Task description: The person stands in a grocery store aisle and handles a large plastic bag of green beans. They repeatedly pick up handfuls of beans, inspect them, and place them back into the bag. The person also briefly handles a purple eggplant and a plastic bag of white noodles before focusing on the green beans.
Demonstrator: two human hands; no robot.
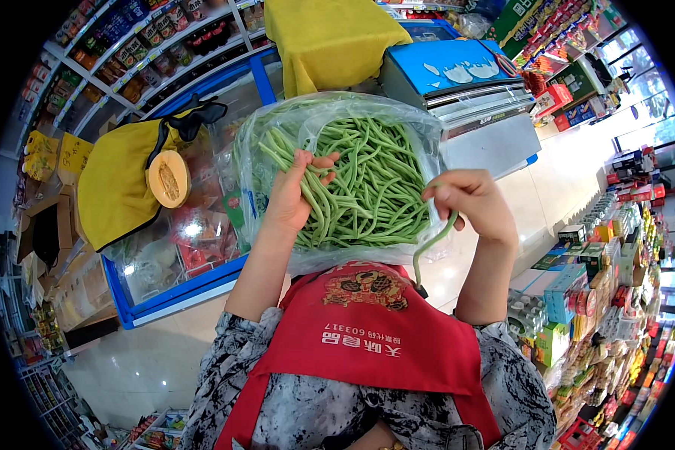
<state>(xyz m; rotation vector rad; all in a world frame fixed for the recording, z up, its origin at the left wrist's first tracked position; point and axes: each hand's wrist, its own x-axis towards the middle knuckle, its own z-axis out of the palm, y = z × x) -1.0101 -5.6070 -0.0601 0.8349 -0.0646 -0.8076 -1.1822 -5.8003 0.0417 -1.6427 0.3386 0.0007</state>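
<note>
A heap of long green beans (371,180) fills an open clear plastic bag (337,104) in front of me. Over its left part, my left hand (299,188) grips a bunch of beans (284,149), whose ends stick out above the thumb and below the palm. At the bag's right rim, my right hand (467,199) pinches a single green bean (427,247) between thumb and fingers. That bean hangs down in a curve beside my red apron (371,332), apart from the heap.
A chest freezer (174,287) with blue edges stands to the left. On it lie a yellow cloth (115,185) and a halved melon (169,179). Scissors (503,63) lie on a blue-topped machine (450,67), behind right. Stacked boxed goods (568,287) line the right.
</note>
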